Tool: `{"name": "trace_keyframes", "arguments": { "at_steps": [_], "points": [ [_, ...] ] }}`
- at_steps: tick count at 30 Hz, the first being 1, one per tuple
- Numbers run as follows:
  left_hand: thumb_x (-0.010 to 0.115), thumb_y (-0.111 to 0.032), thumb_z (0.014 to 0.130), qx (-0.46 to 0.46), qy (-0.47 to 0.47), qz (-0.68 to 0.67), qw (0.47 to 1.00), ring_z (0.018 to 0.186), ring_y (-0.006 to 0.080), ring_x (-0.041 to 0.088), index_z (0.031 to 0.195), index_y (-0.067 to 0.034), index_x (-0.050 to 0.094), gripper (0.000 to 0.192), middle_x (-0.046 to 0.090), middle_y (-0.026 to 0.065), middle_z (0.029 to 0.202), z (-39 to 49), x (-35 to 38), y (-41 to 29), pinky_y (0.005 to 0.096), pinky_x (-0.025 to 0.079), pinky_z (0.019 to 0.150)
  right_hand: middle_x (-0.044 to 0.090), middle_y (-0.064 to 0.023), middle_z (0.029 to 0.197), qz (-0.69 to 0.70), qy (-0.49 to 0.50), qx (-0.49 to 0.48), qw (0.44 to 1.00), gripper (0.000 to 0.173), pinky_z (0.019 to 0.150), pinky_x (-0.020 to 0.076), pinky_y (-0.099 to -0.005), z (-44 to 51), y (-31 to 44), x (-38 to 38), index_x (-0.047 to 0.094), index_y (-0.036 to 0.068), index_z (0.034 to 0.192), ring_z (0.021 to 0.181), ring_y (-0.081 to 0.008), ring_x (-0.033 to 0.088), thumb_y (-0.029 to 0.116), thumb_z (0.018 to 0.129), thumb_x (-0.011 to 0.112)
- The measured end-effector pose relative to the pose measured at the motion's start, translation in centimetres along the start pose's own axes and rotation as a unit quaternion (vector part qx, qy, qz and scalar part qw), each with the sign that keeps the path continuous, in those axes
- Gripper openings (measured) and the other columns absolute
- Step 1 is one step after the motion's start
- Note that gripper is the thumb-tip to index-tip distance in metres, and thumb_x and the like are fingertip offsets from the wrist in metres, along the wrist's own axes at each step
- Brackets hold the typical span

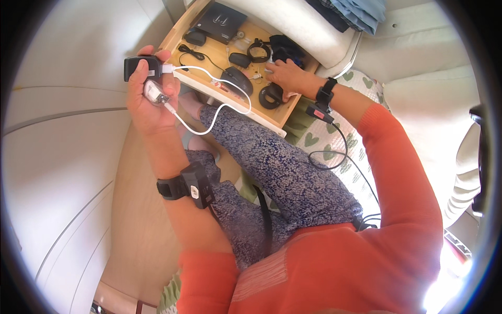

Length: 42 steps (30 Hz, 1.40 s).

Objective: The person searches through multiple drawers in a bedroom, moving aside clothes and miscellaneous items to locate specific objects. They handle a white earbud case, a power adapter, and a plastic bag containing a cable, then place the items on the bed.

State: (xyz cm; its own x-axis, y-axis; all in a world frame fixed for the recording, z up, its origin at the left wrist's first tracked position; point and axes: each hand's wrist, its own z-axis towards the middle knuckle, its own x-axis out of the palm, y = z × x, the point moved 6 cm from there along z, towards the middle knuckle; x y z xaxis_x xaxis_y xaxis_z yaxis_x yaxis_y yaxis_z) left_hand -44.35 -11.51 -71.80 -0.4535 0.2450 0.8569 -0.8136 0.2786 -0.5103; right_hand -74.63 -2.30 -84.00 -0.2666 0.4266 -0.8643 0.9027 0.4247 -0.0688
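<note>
My left hand is raised at the drawer's left, its fingers closed around a black plug-like block and a small clear-cased device. A white cable links the two and loops over the drawer's front edge. Inside the open wooden drawer rests my right hand, fingers spread, near a dark cloth item; whether its fingertips grip a small pale item is unclear. Just below that hand lies a black round-ended object. A black computer mouse sits nearer the drawer's middle.
Also in the drawer are a black box, a coiled black cable, a black strap loop and small pale connectors. A heart-patterned quilt lies at the right, folded clothes above. A black cable hangs from my right wrist device.
</note>
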Motion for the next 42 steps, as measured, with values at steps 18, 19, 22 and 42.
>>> {"name": "trace_keyframes", "arguments": {
  "at_steps": [18,19,22,42],
  "points": [
    [0.06,-0.02,0.098,0.023,-0.047,0.027,0.998,0.056,0.0191,0.059,0.124,-0.001,0.055,0.033,0.07,0.0211,0.108,0.1,-0.8,-0.1,0.0299,0.044,0.051,0.065,-0.0132,0.113,0.074,-0.175,-0.009,0.982,0.075,0.089,0.0482,-0.0437,4.1,-1.7,-4.5,0.054,0.006,0.124,0.107,-0.0346,0.062,0.035,0.063,0.086],
    [0.06,-0.02,0.098,0.024,-0.045,0.024,0.998,0.055,0.0193,0.059,0.124,-0.001,0.055,0.033,0.07,0.0212,0.108,0.1,-0.9,-0.1,0.0298,0.044,0.051,0.065,-0.0158,0.114,0.141,-0.201,0.044,0.968,0.077,0.088,0.0505,-0.0456,4.8,-2.6,-5.4,0.053,0.004,0.125,0.104,-0.0374,0.064,0.037,0.064,0.086],
    [0.06,-0.02,0.097,0.026,-0.028,0.023,0.999,0.056,0.0193,0.059,0.125,-0.001,0.055,0.034,0.07,0.0213,0.107,0.2,-1.0,-0.2,0.0298,0.045,0.051,0.065,-0.0244,0.115,0.244,-0.298,0.082,0.919,0.077,0.088,0.0534,-0.0464,6.2,-4.8,-9.5,0.056,-0.001,0.12,0.103,-0.0415,0.066,0.045,0.065,0.084],
    [0.061,-0.017,0.096,0.02,-0.052,0.032,0.998,0.057,0.0194,0.056,0.124,0.001,0.055,0.034,0.069,0.0224,0.105,0.5,-0.7,-0.1,0.0305,0.044,0.053,0.066,-0.0202,0.126,0.385,-0.266,0.059,0.882,0.088,0.099,0.0499,-0.0384,17.8,-1.6,-9.4,0.052,0.001,0.139,0.115,-0.0357,0.064,0.058,0.077,0.075]
  ]
}}
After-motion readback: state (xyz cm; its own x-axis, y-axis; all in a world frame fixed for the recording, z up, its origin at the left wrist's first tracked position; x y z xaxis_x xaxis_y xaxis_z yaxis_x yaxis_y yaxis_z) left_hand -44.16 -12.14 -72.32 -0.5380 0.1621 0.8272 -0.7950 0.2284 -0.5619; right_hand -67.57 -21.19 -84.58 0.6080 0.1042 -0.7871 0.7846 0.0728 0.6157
